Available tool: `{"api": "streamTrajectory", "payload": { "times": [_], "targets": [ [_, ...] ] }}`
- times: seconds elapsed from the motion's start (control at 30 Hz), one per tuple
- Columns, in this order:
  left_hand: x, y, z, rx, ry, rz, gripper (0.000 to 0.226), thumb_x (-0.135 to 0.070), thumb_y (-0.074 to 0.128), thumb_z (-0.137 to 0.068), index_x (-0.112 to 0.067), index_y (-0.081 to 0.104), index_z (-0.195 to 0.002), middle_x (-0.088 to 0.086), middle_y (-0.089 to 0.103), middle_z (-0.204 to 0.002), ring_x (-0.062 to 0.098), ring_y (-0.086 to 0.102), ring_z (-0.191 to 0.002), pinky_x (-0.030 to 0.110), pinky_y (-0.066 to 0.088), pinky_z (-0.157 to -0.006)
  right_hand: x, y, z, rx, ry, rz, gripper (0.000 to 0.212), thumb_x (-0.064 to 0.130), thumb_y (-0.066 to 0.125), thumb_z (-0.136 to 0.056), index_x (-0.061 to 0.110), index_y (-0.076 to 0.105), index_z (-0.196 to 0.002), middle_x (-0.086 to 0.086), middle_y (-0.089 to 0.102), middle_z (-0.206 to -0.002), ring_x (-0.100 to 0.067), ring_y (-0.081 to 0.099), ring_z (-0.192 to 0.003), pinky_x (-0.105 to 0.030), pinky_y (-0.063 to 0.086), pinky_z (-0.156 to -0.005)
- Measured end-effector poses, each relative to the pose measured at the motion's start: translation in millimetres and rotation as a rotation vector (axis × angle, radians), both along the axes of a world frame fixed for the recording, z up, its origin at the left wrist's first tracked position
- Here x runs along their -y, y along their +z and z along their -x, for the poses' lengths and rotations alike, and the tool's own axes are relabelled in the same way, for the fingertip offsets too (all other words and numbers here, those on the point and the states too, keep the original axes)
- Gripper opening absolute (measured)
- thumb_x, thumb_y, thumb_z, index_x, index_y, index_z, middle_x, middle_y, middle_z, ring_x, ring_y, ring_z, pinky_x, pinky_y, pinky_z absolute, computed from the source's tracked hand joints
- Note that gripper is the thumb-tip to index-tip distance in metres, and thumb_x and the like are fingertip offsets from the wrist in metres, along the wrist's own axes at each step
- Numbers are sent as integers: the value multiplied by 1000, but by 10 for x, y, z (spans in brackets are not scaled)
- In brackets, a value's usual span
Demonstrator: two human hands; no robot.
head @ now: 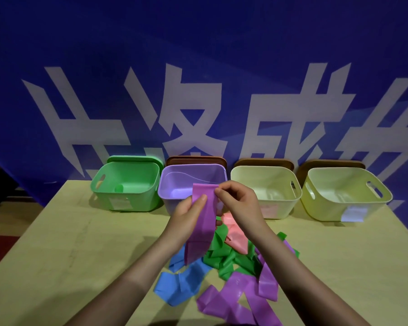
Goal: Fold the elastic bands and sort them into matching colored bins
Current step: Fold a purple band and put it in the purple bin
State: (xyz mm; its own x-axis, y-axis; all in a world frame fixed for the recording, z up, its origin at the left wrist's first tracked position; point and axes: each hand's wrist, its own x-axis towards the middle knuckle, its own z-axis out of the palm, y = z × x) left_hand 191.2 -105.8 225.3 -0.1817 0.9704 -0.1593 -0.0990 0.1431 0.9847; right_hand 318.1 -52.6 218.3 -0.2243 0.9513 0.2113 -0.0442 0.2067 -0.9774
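I hold a purple elastic band (201,229) upright in front of the purple bin (165,184). My left hand (187,214) grips its left edge with the thumb on the front. My right hand (237,203) pinches its top right corner. The band hangs down over a pile on the table: blue bands (181,283), green bands (224,255), a pink band (236,236) and more purple bands (240,295). A green bin (127,201) stands left of the purple one and holds a small green piece (118,188).
Two pale yellow bins (278,208) (325,208) stand to the right in the same row, lids leaning behind all the bins. A blue banner (198,67) with white characters rises behind. The wooden table (68,243) ends at the left.
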Motion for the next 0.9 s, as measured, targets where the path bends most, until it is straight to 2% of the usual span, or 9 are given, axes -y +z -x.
{"api": "streamTrajectory", "payload": {
  "times": [0.1,0.23,0.3,0.43,0.5,0.67,0.73,0.83,0.9],
  "targets": [
    [2,52,-53,-7,-12,-56,19,-14,43,-100,-12,62,-99,14,73,-79,28,71,-70,41,60,-68,5,42,13,-10,-39,-29,22,10,61,-87,23,65,-69,7,59,-61,-19,54,-61,-33,45,-62],
    [28,98,-71,-69,-25,-119,21,-10,41,-100,-13,61,-96,3,72,-72,19,70,-63,33,58,-61,6,112,2,-59,-63,-53,22,-3,56,-90,9,60,-72,13,54,-59,-4,48,-60,-19,40,-62],
    [30,104,-70,-87,-9,-125,22,-8,41,-100,-14,61,-93,-1,71,-68,13,68,-60,27,55,-58,14,143,-9,-66,-9,-42,22,-4,56,-91,10,60,-74,14,55,-57,-2,48,-58,-16,40,-61],
    [15,60,-62,-96,18,-118,22,-11,44,-100,-17,63,-91,8,70,-79,27,65,-72,43,55,-72,33,161,-38,-90,47,-18,15,-6,59,-89,7,65,-83,11,61,-60,-1,55,-57,-14,45,-58],
    [29,53,-58,-78,27,-99,23,-11,45,-99,-16,64,-89,5,70,-75,26,64,-68,44,55,-70,29,156,-63,-83,46,-34,19,-7,58,-88,10,67,-88,9,63,-66,-2,57,-58,-15,47,-59],
    [31,20,-71,-13,43,-46,24,-12,48,-98,-16,68,-85,7,69,-75,33,60,-77,58,47,-84,24,110,-86,36,72,-111,24,-2,67,-84,19,71,-93,6,70,-83,-7,63,-78,-19,49,-71],
    [14,24,-77,83,77,-13,23,-10,46,-98,-14,68,-90,9,70,-78,31,60,-76,55,48,-85,13,81,-92,102,41,-209,22,3,65,-81,20,73,-93,2,69,-85,-10,63,-82,-21,48,-72],
    [0,28,-64,213,88,16,22,-8,44,-97,-4,66,-101,14,70,-83,25,66,-72,41,55,-69,-12,38,-126,269,32,-404,26,1,64,-82,18,75,-97,3,65,-85,-6,58,-79,-17,45,-70],
    [-14,21,-55,235,90,27,24,-10,44,-97,-4,67,-99,18,69,-86,26,65,-74,40,53,-71,-30,15,-155,372,53,-489,24,3,63,-85,16,74,-103,4,64,-86,-3,57,-80,-14,43,-71]
  ]
}}
